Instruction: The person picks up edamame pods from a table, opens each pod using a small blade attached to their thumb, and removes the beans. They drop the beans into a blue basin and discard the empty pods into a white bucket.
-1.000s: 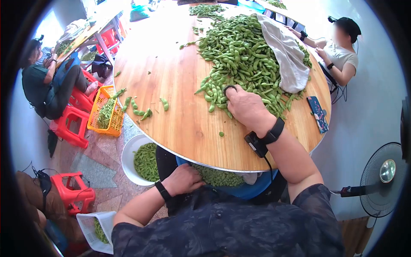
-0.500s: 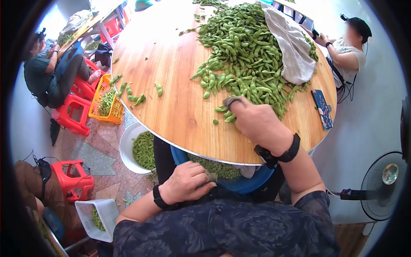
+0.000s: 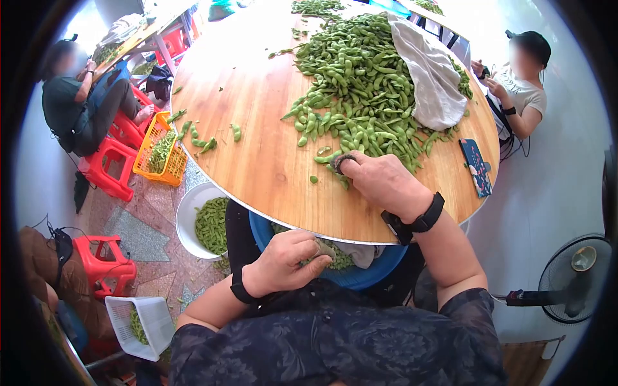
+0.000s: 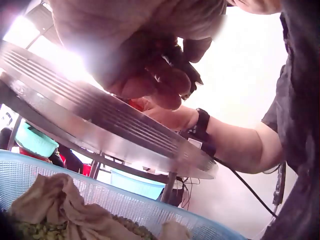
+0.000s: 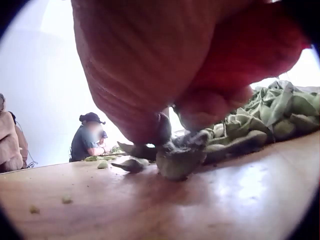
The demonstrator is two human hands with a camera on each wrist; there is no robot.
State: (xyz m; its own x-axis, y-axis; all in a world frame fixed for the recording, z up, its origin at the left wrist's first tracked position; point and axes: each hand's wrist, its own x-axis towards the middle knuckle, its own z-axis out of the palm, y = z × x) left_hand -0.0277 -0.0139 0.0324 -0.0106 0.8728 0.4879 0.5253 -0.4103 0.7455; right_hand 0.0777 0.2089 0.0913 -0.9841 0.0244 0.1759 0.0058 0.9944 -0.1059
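Near the front edge of a heap of green soybean pods (image 3: 360, 71), my right hand (image 3: 389, 183) pinches a pod (image 5: 177, 162) low over the table. A dark band (image 3: 346, 161) wraps one of its digits. My left hand (image 3: 286, 260) is raised by the table's near edge, above a blue basin (image 3: 257, 228) of green beans. Its fingers are curled. A dark, ragged-edged piece (image 4: 185, 70) shows among the left fingers; whether it is held or worn I cannot tell.
A pale cloth (image 3: 428, 77) covers the heap's right side; a patterned phone (image 3: 475, 168) lies nearby on the round wooden table (image 3: 257, 186). Loose pods (image 3: 203, 143) lie at left. On the floor stand a white bucket (image 3: 183, 212), yellow basket (image 3: 168, 172) and white basket (image 3: 154, 321). A fan (image 3: 582, 283) stands right.
My left hand has risen from beside the basin toward the table's edge. The right hand drew back from the heap toward me and now works at its front edge.
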